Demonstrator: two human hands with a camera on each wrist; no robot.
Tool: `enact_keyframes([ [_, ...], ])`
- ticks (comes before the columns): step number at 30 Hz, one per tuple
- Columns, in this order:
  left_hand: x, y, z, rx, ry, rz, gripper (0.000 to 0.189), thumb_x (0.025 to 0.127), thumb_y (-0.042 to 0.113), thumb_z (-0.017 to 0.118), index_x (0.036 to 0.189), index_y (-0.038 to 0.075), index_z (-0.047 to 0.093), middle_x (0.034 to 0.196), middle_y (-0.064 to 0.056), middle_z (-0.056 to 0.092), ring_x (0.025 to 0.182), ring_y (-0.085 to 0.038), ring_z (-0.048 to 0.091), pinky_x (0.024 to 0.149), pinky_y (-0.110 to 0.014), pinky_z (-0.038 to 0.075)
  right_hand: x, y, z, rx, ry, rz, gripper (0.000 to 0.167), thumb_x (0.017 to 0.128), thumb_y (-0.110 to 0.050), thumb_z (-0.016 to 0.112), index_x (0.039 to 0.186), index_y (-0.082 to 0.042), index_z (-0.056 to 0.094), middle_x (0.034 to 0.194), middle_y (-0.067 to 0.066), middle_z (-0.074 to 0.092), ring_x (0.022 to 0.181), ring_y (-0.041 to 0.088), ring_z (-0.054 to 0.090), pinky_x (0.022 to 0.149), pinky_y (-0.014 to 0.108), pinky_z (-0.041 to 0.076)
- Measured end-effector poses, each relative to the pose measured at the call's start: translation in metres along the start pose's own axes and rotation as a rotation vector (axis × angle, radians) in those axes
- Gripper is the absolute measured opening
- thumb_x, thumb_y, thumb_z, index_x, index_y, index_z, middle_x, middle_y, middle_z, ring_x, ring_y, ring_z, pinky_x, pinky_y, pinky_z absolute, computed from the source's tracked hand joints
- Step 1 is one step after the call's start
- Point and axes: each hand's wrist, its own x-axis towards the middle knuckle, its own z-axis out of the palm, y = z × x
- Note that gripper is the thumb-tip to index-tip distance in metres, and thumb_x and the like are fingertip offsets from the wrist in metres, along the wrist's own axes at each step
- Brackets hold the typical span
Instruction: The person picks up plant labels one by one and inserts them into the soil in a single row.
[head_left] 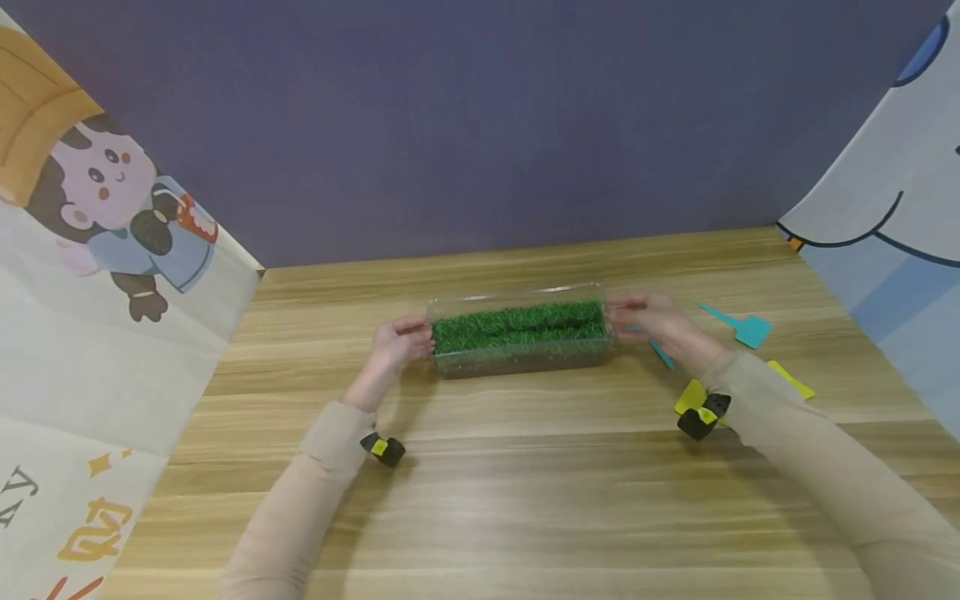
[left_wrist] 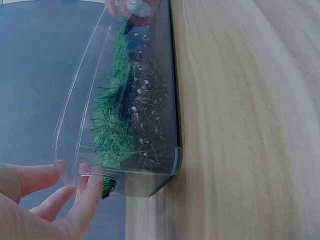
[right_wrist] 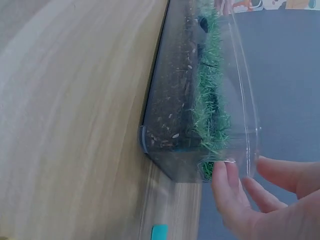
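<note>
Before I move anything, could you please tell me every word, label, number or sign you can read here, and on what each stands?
"财", as it appears, in orange on the left wall sheet.
"y", in black on the same sheet; the letter before it is unclear at the picture's edge.
A red character below is cut off, unreadable.
No writing can be made out on the clear box or tags.

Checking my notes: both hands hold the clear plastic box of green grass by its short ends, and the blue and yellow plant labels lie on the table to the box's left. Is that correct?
Not quite: the head view shows the blue plant labels and yellow plant labels lying to the right of the clear plastic box, not its left. The rest stands.
</note>
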Motion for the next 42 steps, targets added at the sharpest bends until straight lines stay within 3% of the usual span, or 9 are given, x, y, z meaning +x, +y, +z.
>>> enact_keyframes([
  [10, -0.012, -0.004, -0.005, -0.018, -0.038, -0.035, 0.044, 0.084, -0.004, 0.051, 0.127, -0.005, 0.04, 0.12, -0.024, 0.048, 0.1, -0.03, 0.054, 0.089, -0.032, 0.047, -0.013, 0.004, 0.004, 0.091, -0.008, 0.066, 0.053, 0.089, -0.009, 0.052, 0.134, 0.006, 0.028, 0.128, 0.026, 0.04, 0.092, 0.011, 0.058, 0.091, 0.032, 0.045],
  [16, -0.018, -0.007, -0.008, 0.009, -0.059, -0.027, 0.044, 0.085, -0.002, 0.051, 0.127, -0.005, 0.039, 0.121, -0.023, 0.048, 0.104, -0.031, 0.053, 0.089, -0.03, 0.047, -0.018, 0.007, 0.007, 0.104, -0.019, 0.051, 0.053, 0.088, -0.008, 0.052, 0.133, 0.008, 0.027, 0.122, 0.023, 0.047, 0.09, 0.012, 0.059, 0.089, 0.03, 0.047],
  [26, -0.025, -0.011, -0.011, -0.007, -0.069, -0.037, 0.044, 0.084, -0.004, 0.051, 0.127, -0.005, 0.039, 0.122, -0.023, 0.047, 0.095, -0.024, 0.057, 0.087, -0.03, 0.048, -0.025, 0.011, 0.011, 0.091, -0.028, 0.058, 0.053, 0.088, -0.009, 0.051, 0.133, 0.007, 0.028, 0.124, 0.027, 0.042, 0.1, 0.022, 0.056, 0.09, 0.032, 0.045],
  [33, -0.028, -0.014, -0.013, -0.015, -0.07, -0.029, 0.044, 0.084, -0.006, 0.051, 0.126, -0.006, 0.04, 0.121, -0.025, 0.047, 0.088, -0.019, 0.06, 0.084, -0.028, 0.05, -0.029, 0.01, 0.014, 0.115, -0.006, 0.089, 0.052, 0.088, -0.006, 0.051, 0.133, 0.006, 0.029, 0.123, 0.024, 0.046, 0.092, 0.014, 0.059, 0.087, 0.027, 0.047],
  [42, -0.031, -0.015, -0.012, -0.028, -0.05, -0.034, 0.044, 0.083, -0.006, 0.051, 0.125, -0.006, 0.04, 0.121, -0.025, 0.046, 0.095, -0.025, 0.058, 0.087, -0.03, 0.048, -0.032, 0.006, 0.013, 0.105, -0.016, 0.089, 0.053, 0.088, -0.008, 0.052, 0.134, 0.005, 0.028, 0.126, 0.026, 0.042, 0.094, 0.014, 0.058, 0.087, 0.027, 0.047],
])
